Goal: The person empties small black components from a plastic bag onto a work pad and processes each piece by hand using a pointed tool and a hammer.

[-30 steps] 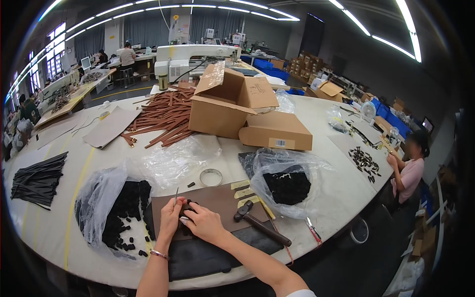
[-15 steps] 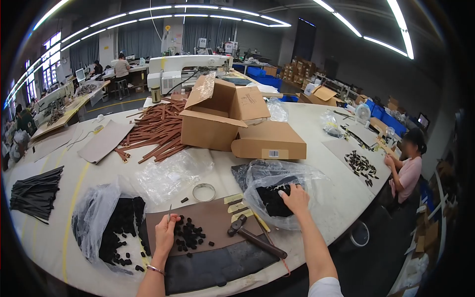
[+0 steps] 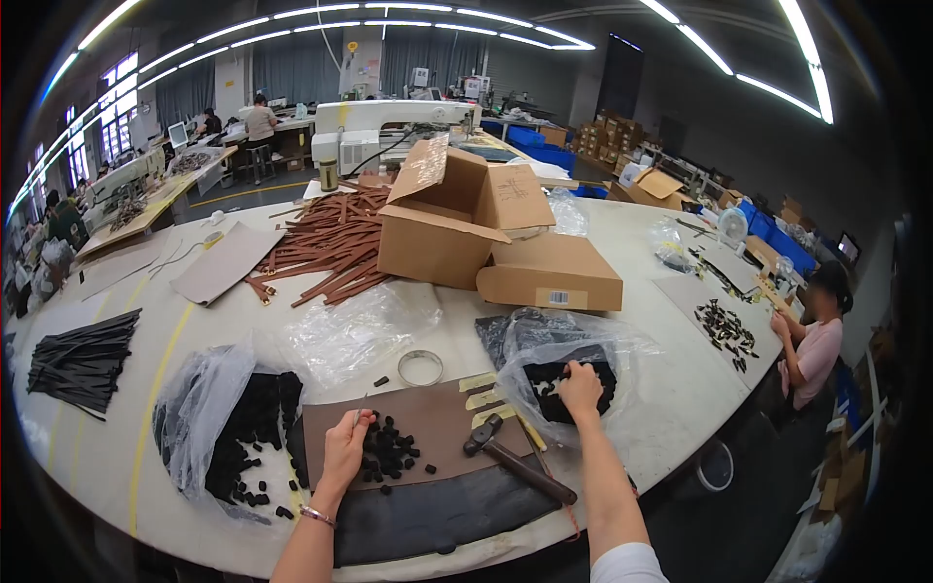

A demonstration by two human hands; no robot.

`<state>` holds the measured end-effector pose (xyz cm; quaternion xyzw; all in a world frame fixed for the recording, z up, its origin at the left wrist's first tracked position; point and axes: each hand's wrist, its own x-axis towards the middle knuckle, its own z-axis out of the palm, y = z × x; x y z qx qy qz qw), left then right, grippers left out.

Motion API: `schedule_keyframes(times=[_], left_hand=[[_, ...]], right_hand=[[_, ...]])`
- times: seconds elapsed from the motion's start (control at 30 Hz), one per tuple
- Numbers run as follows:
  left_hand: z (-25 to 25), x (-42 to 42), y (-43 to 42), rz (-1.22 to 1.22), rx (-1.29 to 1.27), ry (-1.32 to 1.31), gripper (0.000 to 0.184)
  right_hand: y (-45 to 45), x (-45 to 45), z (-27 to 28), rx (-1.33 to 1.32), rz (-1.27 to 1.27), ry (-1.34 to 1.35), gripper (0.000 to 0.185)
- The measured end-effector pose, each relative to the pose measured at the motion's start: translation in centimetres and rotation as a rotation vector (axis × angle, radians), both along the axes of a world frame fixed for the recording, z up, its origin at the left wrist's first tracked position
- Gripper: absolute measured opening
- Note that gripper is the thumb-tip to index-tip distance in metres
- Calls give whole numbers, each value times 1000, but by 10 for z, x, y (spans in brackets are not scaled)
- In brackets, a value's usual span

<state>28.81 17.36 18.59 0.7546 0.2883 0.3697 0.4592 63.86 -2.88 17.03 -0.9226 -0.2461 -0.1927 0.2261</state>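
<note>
My left hand [image 3: 347,443] is closed on a thin pointed metal tool, whose tip sticks up above the fingers. Beside it, small black pieces [image 3: 391,453] lie scattered on the brown mat [image 3: 330,418]. My right hand [image 3: 580,389] reaches into the right plastic bag [image 3: 627,374], over a heap of black pieces [image 3: 559,406]; its fingers are bent down, and what they hold, if anything, is hidden. A hammer [image 3: 515,462] rests on the mat's right part. To the left, another open plastic bag [image 3: 199,408] has more black pieces spilling out.
A tape ring [image 3: 421,368] lies behind the mat. Farther back are an open cardboard box [image 3: 432,238], brown straps [image 3: 335,238] and clear plastic [image 3: 364,321]. Black strips [image 3: 83,360] lie at left. A co-worker [image 3: 816,340] sits at right near small metallic parts [image 3: 724,330].
My right hand has left the black pieces beside my left hand and moved right into the bag. The pieces on the mat are now uncovered. My left hand still holds the tool.
</note>
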Motion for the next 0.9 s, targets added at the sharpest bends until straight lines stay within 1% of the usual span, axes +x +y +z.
schedule_keyframes(times=[0.03,0.1,0.13,0.17,0.2,0.23,0.3,0.43,0.5,0.57,0.63,0.67,0.7,0.73,0.77,0.83,0.87,0.9], left_hand=[[1,-1,-1,16,-7,8,20],[-3,-1,1,-10,-27,-9,25],[-4,-1,2,-8,-29,-12,25],[-2,-2,2,8,-40,-10,25],[1,-2,2,5,-37,-3,25],[2,-3,1,1,-36,5,25],[-3,-3,5,15,-58,0,25],[-12,-1,11,20,-80,-109,27],[-10,-6,14,42,-93,-115,28],[-10,-10,16,50,-160,-167,28],[-1,-22,12,80,-143,-192,26],[3,-30,9,66,-118,-155,26],[10,-38,3,50,-96,-116,27],[18,-47,-4,75,-46,-68,24],[24,-56,-11,80,-52,-67,24],[29,-69,-21,118,-68,36,22],[24,-73,-24,170,12,-14,20],[23,-79,-28,174,4,-8,20]], right_hand=[[-4,1,0,64,-34,6,14],[-11,9,-2,342,-29,-20,15],[-15,12,-4,541,26,75,16],[-12,-3,13,739,77,172,16],[-14,-25,26,884,154,405,15],[-10,-46,33,907,265,441,15],[7,-97,40,744,442,410,14],[58,-196,48,489,774,443,16],[80,-225,39,352,898,325,17],[89,-247,40,108,882,233,19],[96,-255,38,-52,899,179,23],[99,-257,37,-55,910,182,23],[100,-258,37,-111,911,148,23],[100,-258,36,-167,910,113,25],[100,-258,39,-173,915,116,25],[96,-260,51,-222,929,166,32],[95,-260,56,-227,933,173,32],[93,-261,61,-228,932,205,34]])
